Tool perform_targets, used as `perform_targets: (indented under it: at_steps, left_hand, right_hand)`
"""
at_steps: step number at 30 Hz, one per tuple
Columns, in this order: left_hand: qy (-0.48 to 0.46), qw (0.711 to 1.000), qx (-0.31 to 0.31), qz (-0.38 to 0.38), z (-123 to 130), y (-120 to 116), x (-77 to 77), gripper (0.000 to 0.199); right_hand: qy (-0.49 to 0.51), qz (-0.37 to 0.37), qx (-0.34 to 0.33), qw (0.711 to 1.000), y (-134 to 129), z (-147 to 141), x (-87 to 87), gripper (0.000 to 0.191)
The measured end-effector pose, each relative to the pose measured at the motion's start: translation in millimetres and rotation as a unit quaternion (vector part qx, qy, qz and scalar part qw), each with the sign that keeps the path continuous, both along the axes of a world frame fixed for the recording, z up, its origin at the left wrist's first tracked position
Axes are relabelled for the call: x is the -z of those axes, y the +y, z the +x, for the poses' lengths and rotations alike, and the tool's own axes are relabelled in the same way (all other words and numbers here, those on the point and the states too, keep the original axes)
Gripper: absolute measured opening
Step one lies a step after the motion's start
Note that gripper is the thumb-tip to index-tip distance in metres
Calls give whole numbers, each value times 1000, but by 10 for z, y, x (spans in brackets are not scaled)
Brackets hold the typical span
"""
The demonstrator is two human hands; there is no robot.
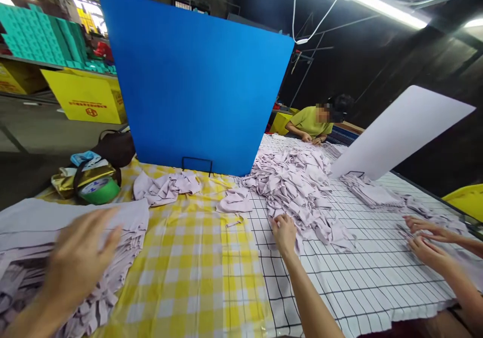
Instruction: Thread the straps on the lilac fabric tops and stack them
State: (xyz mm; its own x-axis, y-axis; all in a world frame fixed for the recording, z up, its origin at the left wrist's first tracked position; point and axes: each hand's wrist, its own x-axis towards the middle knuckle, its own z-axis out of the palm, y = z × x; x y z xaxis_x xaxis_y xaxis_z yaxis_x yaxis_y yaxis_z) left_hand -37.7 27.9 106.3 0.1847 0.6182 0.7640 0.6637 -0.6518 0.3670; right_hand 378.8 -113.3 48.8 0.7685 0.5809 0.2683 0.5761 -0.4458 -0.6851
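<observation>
My left hand (81, 252), somewhat blurred, is above a thick stack of pale mauve cloth pieces (124, 212) at the lower left. Its fingers are stretched out and the thumb stands apart, with nothing visible in it. My right hand (285, 232) reaches to the near left edge of a large loose heap of the same cloth pieces (298, 177). Its fingers are curled together on a cloth piece there; the fingertips are partly hidden. Between my hands and farther back, a small crumpled cloth piece (236, 200) and a longer crumpled bunch (166, 187) lie on the yellow checked cover (181, 257).
A blue board (196, 86) and a white board (403, 132) stand on the table. At right, a co-worker's hands (430, 237) handle cloth near a folded stack (373, 192). Another person (311, 121) works at the far end. Green tape (100, 190) lies left.
</observation>
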Motion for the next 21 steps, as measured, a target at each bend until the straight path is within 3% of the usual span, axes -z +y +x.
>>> perform_targets:
  at_steps: [3, 5, 8, 11, 14, 15, 16, 18, 20, 21]
  left_hand:
    - [98, 990, 80, 54, 443, -179, 108, 30]
    - [108, 985, 131, 31, 662, -303, 212, 29]
    - [94, 972, 203, -67, 902, -516, 358, 30]
    - [54, 936, 283, -203, 1084, -723, 449, 47]
    - [-13, 898, 319, -301, 1179, -850, 459, 73]
    - [-38, 887, 321, -329, 1175, -868, 442, 74]
    - [-58, 871, 325, -364, 1148, -872, 417, 67]
    - [-92, 811, 351, -459, 1026, -843, 356, 40]
    - [-129, 733, 380, -549, 841, -773, 311, 29]
    - [-149, 704, 387, -577, 742, -727, 304, 33]
  right_hand:
    - [29, 42, -69, 996, -56, -68, -286, 24]
    - [49, 69, -101, 991, -93, -130, -530, 29]
    - [124, 129, -142, 974, -113, -311, -869, 31]
    - [262, 196, -201, 923, -70, -674, -1100, 32]
    - [343, 189, -279, 877, -14, -1147, -1253, 30]
    - [365, 180, -307, 860, -1, -1290, -1298, 30]
    - [386, 175, -332, 843, 13, -1409, -1341, 28]
    - [420, 175, -354, 818, 53, -1549, -1397, 26]
    - [426, 170, -326, 827, 132, -1548, -1367, 27]
    - [409, 154, -302, 848, 188, -1506, -1303, 28]
